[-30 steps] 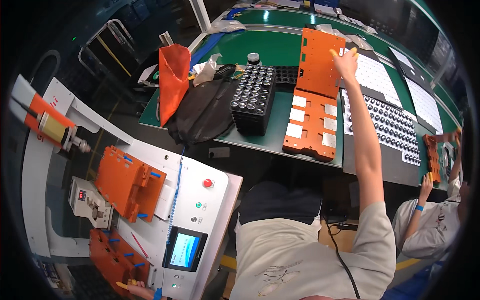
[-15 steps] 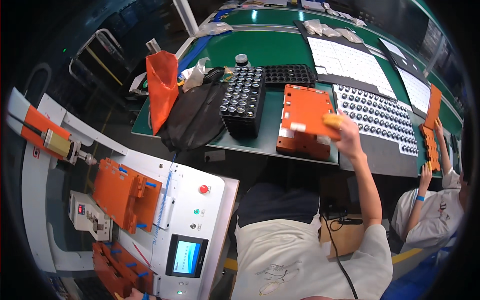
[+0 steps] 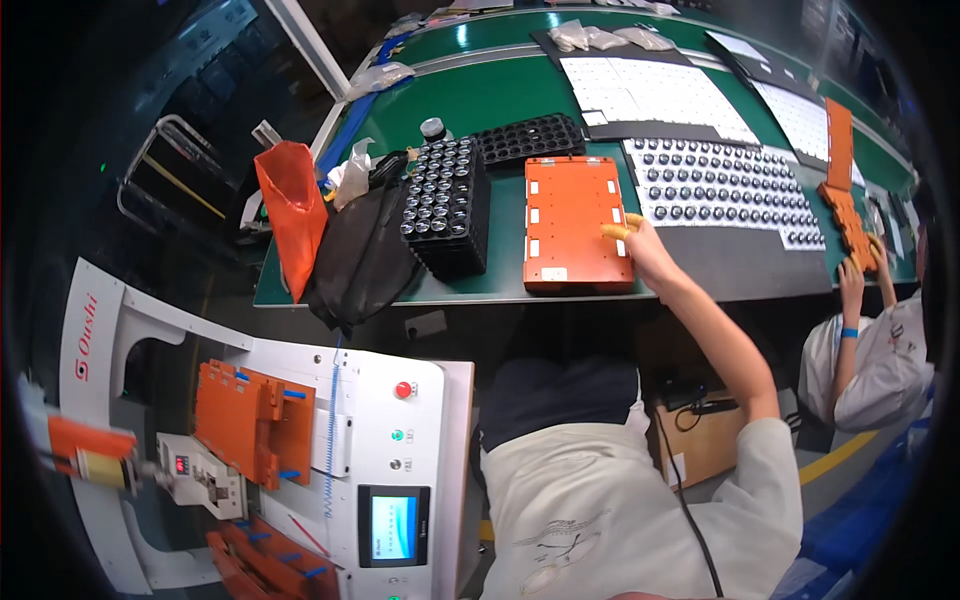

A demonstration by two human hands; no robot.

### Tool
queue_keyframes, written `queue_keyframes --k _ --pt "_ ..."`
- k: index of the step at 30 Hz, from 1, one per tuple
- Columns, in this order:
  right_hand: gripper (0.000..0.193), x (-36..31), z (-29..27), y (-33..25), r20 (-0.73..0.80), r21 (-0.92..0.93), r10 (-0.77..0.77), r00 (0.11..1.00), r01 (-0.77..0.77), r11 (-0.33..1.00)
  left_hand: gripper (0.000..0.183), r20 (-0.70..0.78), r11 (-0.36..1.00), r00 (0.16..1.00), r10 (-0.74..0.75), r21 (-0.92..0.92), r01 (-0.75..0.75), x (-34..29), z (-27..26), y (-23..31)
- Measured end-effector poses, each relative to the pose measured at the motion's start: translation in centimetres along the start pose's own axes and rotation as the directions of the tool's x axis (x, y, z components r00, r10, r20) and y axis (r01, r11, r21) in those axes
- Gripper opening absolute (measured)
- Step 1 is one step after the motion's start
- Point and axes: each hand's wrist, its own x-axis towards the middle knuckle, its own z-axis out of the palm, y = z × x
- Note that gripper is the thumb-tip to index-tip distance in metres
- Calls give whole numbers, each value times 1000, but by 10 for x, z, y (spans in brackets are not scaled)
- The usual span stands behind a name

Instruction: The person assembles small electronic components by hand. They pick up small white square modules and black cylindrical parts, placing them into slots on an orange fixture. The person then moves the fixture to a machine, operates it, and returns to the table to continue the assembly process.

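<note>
Green bench (image 3: 460,105) spanned the background. White machine (image 3: 375,410) at left carried orange plates (image 3: 232,410); left hand was out of frame, state indeterminate. Next stood a black tray stack (image 3: 455,257) topped with silver cylinders (image 3: 438,188). Orange case (image 3: 572,215) lay flat by the bench's front edge, right hand (image 3: 652,262) touching its right side with yellow-tipped fingers (image 3: 616,231); pinching or merely resting, could not tell.

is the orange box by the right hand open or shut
Shut: the lid lies flat over the orange box, hiding its inside, and the right hand touches its right edge.
</note>
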Motion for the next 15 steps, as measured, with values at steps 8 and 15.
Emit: queue_keyframes --k 8,15 --pt "29 11 -11 -8 170 312 227 959 -271 911 58 -155 997 985 -74 -29 70 -15 -21 21" --pt "34 15 9 27 239 295 99 966 -169 940 51 -41 882 958 284 403 -244 -3 -13 92"
